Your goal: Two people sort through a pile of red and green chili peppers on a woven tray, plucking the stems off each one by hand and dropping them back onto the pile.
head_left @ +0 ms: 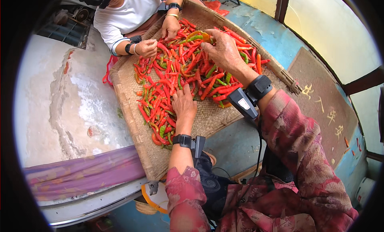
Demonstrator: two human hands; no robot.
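Note:
Red, orange and green chili peppers lie heaped in a large woven tray. My left hand rests low on the heap with its fingers stretched out over the peppers, and I see nothing held in it. Farther up and to the right, my right hand has its thumb and fingers curved around the end of an orange-yellow chili pepper. A green chili pepper lies close beside that one. Some peppers are hidden beneath my hands.
Across the tray another person in a white top has both hands at the peppers, one holding a red pepper. A purple cloth lies at the left. A brown board is at the right, with a few stray peppers near it.

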